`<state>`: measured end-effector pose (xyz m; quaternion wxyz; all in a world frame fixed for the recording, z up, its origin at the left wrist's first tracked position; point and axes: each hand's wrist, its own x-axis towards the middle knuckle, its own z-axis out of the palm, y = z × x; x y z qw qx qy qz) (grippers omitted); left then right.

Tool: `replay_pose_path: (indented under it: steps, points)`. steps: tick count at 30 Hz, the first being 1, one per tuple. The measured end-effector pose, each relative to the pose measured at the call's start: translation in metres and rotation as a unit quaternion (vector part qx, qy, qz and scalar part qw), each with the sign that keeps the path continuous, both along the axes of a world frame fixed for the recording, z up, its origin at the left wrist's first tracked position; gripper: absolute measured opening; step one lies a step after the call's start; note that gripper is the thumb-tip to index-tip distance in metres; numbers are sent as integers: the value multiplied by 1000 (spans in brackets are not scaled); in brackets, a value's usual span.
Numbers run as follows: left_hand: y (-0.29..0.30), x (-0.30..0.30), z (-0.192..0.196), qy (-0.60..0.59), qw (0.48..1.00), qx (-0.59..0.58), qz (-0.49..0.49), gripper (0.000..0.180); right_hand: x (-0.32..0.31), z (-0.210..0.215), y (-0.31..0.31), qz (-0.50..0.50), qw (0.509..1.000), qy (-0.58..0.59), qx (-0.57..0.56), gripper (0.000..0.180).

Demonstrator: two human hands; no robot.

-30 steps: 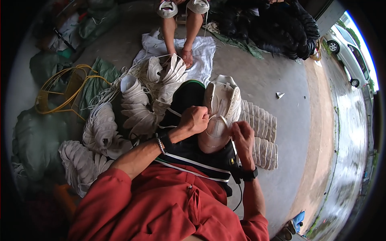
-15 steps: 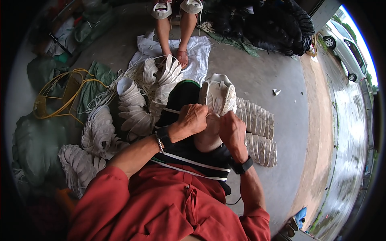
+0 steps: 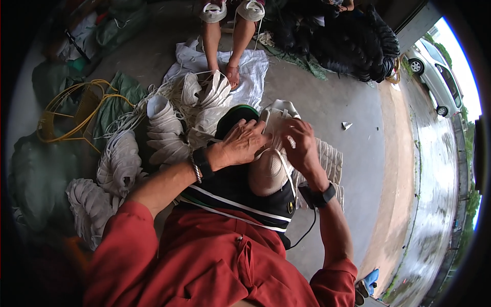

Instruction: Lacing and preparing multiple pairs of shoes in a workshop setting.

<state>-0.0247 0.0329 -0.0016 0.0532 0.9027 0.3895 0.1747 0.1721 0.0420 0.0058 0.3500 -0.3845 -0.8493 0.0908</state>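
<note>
A cream shoe upper [image 3: 267, 176] lies across my lap on dark striped cloth, its rounded toe toward me. A white shoelace [image 3: 290, 179] crosses the throat and hangs loose down the toe's right side. My left hand [image 3: 240, 143] grips the upper's left edge beside the throat, thumb bent inward. On the opposite side, the curled fingers of my right hand [image 3: 303, 146] close on the upper's right eyelet edge. Whether a lace end sits between those fingertips is hidden.
Stacked white shoe uppers [image 3: 166, 130] lie to the left, others [image 3: 330, 161] on the right. Another person's bare legs [image 3: 212, 46] stand ahead by a white sheet [image 3: 255, 71]. Dark bundles [image 3: 348, 43], a yellow frame [image 3: 76, 115] and a parked car [image 3: 437, 74] are farther off.
Both hands have let go of their tight pinch at the throat's lower end and shifted up along the upper. The shoelace now trails in a loose loop over the toe.
</note>
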Motion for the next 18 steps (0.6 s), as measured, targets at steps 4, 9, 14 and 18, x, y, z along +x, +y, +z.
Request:
replay_pose_path:
  steps: [4,9,14,18]
  points:
    - [9,-12,-15,78,996,-10,-30,18,-33,-9,-1,10,994,-107,-20,25]
    - [10,-20,-24,10,997,-12,-69,12,-33,-17,-3,13,991,-129,-45,31]
    - [11,-18,-20,29,996,-34,-75,12,-33,-23,-3,-9,979,-201,-43,34]
    - [8,-20,-27,4,997,-11,-75,13,-37,-16,-5,-8,972,-227,-64,46]
